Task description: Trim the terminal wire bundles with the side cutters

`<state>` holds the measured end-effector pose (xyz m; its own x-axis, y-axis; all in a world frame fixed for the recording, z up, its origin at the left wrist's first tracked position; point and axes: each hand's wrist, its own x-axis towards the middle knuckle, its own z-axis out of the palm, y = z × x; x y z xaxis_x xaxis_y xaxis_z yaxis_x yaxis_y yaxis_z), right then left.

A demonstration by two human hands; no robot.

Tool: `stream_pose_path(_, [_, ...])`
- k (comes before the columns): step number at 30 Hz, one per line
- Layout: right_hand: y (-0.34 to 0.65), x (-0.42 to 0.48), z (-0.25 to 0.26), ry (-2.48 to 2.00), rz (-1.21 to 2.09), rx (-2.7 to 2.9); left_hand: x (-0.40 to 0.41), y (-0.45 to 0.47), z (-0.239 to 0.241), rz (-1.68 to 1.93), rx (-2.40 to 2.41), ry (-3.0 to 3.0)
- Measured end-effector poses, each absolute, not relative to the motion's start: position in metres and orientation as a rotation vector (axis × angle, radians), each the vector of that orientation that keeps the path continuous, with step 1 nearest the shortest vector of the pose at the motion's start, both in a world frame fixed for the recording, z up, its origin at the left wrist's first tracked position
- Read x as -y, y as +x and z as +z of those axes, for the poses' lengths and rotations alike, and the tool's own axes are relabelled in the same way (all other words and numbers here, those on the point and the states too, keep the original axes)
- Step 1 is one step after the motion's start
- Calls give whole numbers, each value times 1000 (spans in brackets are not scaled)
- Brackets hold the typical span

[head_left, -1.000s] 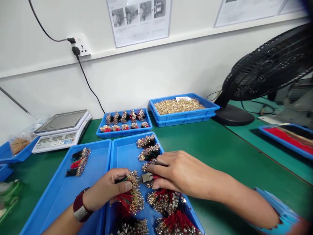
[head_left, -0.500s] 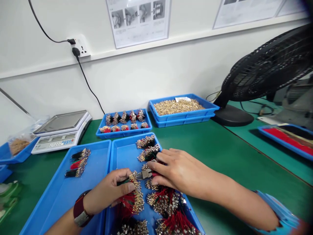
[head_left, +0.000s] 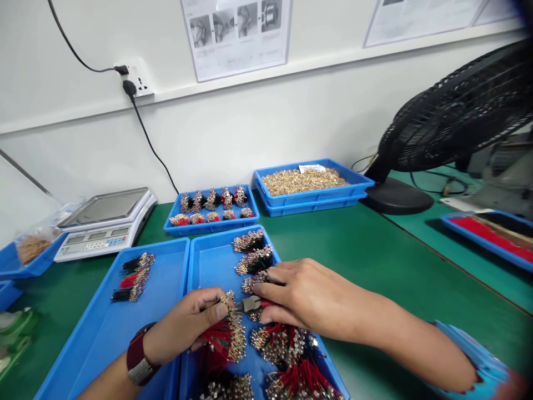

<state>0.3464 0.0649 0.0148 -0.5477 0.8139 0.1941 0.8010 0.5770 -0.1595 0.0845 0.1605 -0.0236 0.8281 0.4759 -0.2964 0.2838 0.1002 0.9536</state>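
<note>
My left hand is closed around a bundle of red and dark wires with gold-coloured metal ends fanned to the right. My right hand grips red-handled pliers, whose metal jaws point left and reach the upper part of that bundle. Whether the jaws touch a single wire end is too small to tell. Both hands are over the right blue tray. More bundles with silvery ends lie in this tray, below and behind my right hand.
A second blue tray with a few wire bundles adjoins on the left. Behind are a digital scale, a small tray of bundles and stacked trays of brass-coloured pieces. A black fan stands at right.
The pliers and my right hand have shifted slightly down, and the pliers' jaws are turned a little. My left thumb has moved up and left along the bundle.
</note>
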Motion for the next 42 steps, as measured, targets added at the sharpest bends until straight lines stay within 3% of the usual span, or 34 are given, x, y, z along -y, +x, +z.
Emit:
stream_pose_path(13, [348,-63,16,-1370,-156,2461,-159,86,-19,114,-623,1445])
stream_pose_path(23, [346,-64,11,-1334,-154,2527,-161,82,-17,-2,-643,1294])
stream_pose_path(37, [346,-65,11,-1416,-232,2493,-157,90,-12,172,-783,1546])
stream_pose_path(42, [346,-65,11,-1423,-125,2514,-158,88,-18,250,-765,1524])
